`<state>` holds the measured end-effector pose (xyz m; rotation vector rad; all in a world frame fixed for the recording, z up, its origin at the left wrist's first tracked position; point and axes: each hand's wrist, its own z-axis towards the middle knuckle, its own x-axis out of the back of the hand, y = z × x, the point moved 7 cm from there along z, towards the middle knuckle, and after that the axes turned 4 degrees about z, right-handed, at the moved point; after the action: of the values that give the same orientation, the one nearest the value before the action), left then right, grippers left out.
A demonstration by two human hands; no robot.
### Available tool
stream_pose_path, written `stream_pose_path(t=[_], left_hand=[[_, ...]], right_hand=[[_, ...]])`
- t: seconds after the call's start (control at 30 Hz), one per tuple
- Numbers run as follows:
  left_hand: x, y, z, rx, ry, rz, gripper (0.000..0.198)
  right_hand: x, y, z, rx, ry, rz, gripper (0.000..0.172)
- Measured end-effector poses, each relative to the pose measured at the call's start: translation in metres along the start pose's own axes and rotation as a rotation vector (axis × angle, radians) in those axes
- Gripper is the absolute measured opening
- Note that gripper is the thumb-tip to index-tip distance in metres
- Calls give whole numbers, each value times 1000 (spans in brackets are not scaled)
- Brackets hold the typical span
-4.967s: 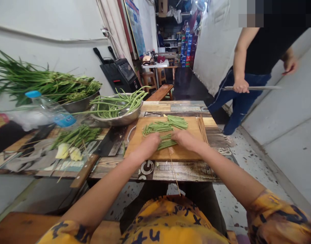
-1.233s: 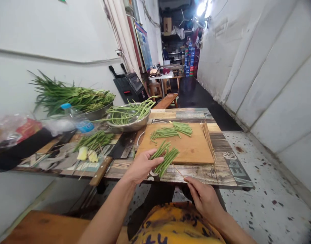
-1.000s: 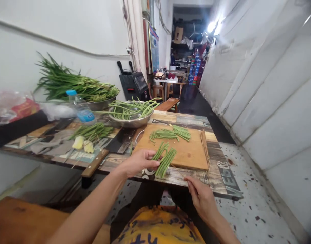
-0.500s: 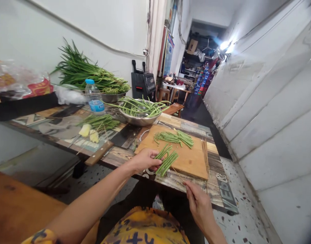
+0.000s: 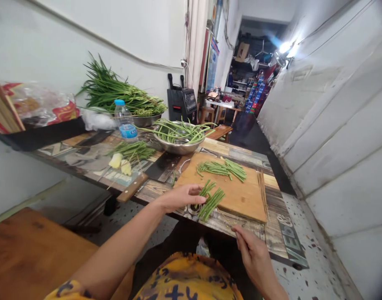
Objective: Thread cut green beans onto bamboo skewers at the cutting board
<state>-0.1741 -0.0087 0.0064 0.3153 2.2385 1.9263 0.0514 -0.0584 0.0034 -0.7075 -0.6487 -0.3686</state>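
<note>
Cut beans [image 5: 210, 198] are being pinched in the left grip [image 5: 181, 196] at the cutting board [image 5: 240, 196] edge; a skewer [image 5: 223, 217] is being pinched in the right grip [image 5: 255, 254].

Left hand [image 5: 178, 198] reaches forward, fingers pinched; right hand [image 5: 255, 254] lower, fingers curled
</note>
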Motion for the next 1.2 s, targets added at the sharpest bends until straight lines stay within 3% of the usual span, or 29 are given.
stream_pose_path(t=[0.17, 0.43, 0.6, 0.73, 0.87, 1.2], left_hand=[[-4, 0, 9, -37, 25, -80, 41], [-10, -16, 12, 217, 142, -355, 45], [-12, -22, 12, 245, 209, -436, 43], [-11, -18, 11, 258, 124, -401, 41], [-2, -5, 10, 161, 80, -290, 35], [5, 12, 12, -14, 231, 169, 24]], right_hand=[[-4, -1, 1, -44, -27, 45, 25], [-9, -4, 0, -39, -59, 84, 24], [-9, -2, -1, -59, -61, 89, 23], [-10, 2, -3, -89, -75, 112, 24], [-8, 4, -3, -104, -72, 124, 24], [-8, 1, -4, -82, -104, 132, 21]])
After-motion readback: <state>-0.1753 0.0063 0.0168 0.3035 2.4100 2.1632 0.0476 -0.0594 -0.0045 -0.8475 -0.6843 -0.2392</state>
